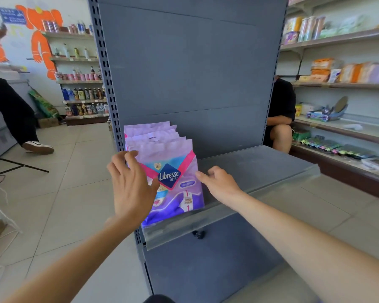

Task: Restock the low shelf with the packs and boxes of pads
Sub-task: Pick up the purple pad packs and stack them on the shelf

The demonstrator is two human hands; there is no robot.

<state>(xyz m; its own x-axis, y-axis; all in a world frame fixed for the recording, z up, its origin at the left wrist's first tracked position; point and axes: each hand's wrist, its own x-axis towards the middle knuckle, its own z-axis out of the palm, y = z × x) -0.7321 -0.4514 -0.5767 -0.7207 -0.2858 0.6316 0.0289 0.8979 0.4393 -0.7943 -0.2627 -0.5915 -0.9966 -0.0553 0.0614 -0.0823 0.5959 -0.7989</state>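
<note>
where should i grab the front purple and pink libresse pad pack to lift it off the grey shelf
Probably its flat pale top strip, pinched from above: the front pack stands upright, a clear plastic lip covers its base and more packs stand right behind.

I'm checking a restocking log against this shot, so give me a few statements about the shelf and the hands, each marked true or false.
1. The packs of pads stand in a row at the left end of the low shelf. True.
2. Boxes fill the right half of the shelf. False: only its grey surface shows there.
3. The left hand lies with spread fingers against the front pack. True.
4. The front pack is green. False: it is purple with a pink band.
5. The right hand reaches up to a higher shelf. False: it is at the front pack's right edge.
</note>
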